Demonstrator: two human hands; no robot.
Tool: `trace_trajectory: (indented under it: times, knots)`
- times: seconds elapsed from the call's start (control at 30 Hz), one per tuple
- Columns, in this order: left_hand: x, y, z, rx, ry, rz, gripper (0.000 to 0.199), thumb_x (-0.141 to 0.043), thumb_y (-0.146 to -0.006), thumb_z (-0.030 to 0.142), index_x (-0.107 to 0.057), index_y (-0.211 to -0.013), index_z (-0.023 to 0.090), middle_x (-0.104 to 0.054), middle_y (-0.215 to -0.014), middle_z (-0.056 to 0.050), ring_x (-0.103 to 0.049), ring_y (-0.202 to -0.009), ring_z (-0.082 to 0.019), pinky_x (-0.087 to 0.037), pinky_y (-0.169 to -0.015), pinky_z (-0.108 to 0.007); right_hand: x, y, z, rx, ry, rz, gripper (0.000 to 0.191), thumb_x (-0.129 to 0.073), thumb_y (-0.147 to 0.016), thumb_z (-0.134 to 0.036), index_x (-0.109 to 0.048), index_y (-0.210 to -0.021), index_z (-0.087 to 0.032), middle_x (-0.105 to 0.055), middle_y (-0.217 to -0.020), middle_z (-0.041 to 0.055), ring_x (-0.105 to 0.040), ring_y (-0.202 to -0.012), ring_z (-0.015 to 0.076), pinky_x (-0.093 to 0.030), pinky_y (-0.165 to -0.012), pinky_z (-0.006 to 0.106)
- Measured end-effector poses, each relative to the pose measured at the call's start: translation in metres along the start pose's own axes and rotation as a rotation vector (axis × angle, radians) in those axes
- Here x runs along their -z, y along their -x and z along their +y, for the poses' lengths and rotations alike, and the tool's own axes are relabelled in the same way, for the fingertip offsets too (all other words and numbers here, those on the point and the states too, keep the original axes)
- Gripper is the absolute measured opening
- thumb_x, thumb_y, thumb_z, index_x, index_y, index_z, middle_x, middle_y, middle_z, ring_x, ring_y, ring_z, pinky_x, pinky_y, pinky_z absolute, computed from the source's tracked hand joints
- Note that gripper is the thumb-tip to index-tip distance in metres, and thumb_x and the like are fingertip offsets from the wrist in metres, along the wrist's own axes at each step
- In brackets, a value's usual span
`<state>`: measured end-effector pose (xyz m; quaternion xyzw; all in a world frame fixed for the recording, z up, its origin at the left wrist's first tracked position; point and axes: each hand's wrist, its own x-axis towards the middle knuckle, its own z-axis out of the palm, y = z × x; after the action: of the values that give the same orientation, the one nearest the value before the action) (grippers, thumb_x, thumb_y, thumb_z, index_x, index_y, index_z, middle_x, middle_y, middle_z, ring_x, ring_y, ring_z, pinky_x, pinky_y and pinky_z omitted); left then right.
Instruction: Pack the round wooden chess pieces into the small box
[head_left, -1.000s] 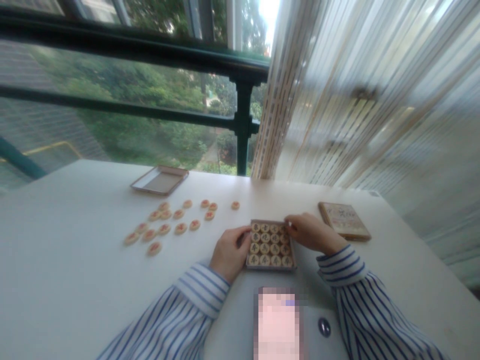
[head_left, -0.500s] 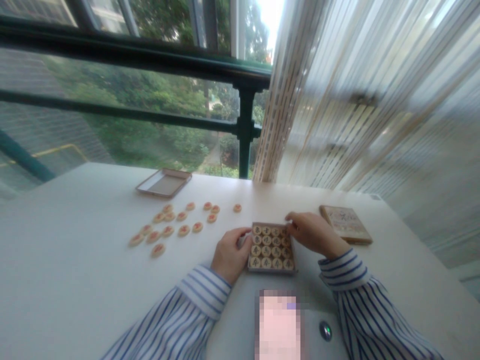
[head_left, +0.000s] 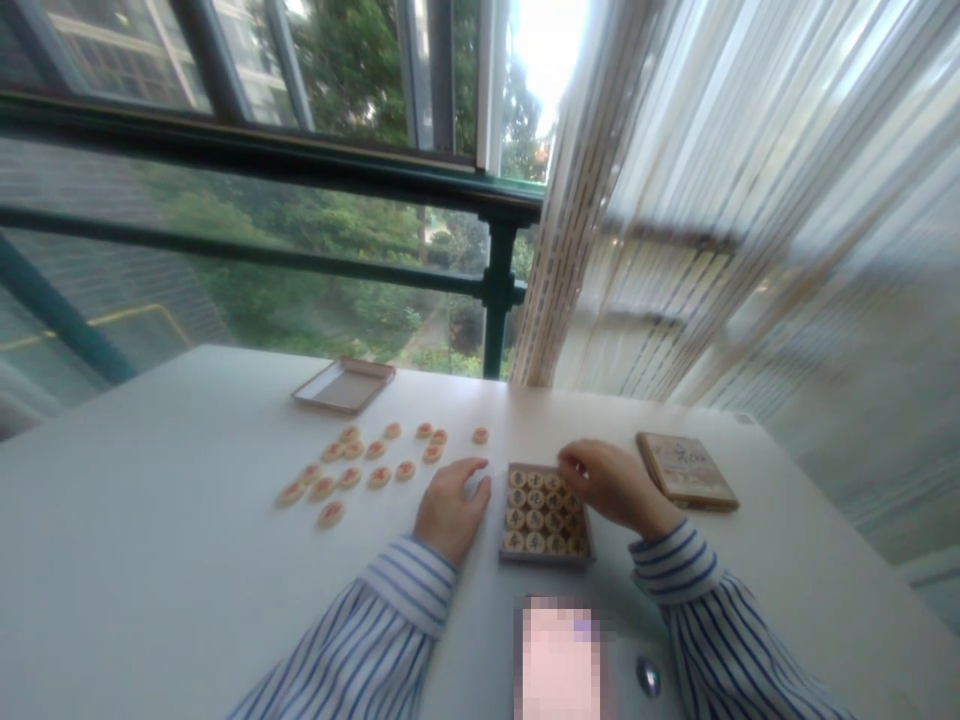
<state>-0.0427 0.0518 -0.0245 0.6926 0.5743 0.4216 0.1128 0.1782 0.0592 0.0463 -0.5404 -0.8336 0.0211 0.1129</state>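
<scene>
An open square box (head_left: 504, 545) stands on the table in front of me, with rows of round xiangqi pieces (head_left: 535, 520) in it, their dark characters facing up. My right hand (head_left: 611, 483) is over the box's far right corner, fingers curled together and covering some pieces; whatever is between the fingertips is hidden. Just left of the box, my left hand (head_left: 452, 510) rests open, thumb and fingers apart, not touching the box. Beyond it, several loose xiangqi pieces with red characters (head_left: 379, 477) lie scattered on the white table (head_left: 187, 560).
A shallow box lid (head_left: 352, 388) lies upturned at the far left edge. To the right is a flat box with a printed cover (head_left: 686, 470). A pixelated phone-like object (head_left: 559, 660) and a small dark oval object (head_left: 648, 677) are near me. Window railings and a string curtain border the table.
My left hand has let go of the box's left side and moved slightly away. My right hand has shifted from the right edge inward over the corner pieces. The view has tilted up.
</scene>
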Motion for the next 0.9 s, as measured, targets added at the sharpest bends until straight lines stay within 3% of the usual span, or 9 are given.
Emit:
trace_trajectory:
  times: [0.37,0.63,0.9]
  knots:
    - [0.013,-0.031,-0.010,-0.104,-0.116,-0.061,0.028,-0.045,-0.077,0.025,-0.059,-0.102,0.018,-0.064,-0.102,-0.005,-0.055,-0.099,-0.020,-0.041,-0.090,-0.037,-0.010,-0.038,-0.015,0.093,-0.010,-0.120,0.026,-0.040,-0.082,-0.028,-0.063,-0.090,-0.018,-0.062,-0.088,0.0054,-0.054,-0.080,0.0142,-0.035,-0.072,0.024]
    - [0.006,-0.056,-0.020,-0.128,-0.271,-0.128,0.031,-0.046,-0.077,0.028,-0.058,-0.103,0.015,-0.064,-0.102,-0.009,-0.056,-0.095,-0.022,-0.040,-0.088,-0.035,-0.023,-0.073,-0.025,0.106,-0.004,-0.155,0.032,-0.038,-0.081,-0.031,-0.063,-0.097,-0.017,-0.064,-0.094,0.0074,-0.056,-0.083,0.0167,-0.036,-0.072,0.025]
    - [-0.001,-0.067,-0.016,-0.121,-0.379,-0.223,0.022,-0.047,-0.077,0.026,-0.062,-0.092,0.019,-0.066,-0.091,-0.009,-0.056,-0.091,-0.022,-0.039,-0.082,-0.033,-0.030,-0.082,-0.031,0.096,0.025,-0.156,0.033,-0.039,-0.080,-0.031,-0.062,-0.098,-0.017,-0.063,-0.095,0.0093,-0.056,-0.088,0.0190,-0.038,-0.075,0.027]
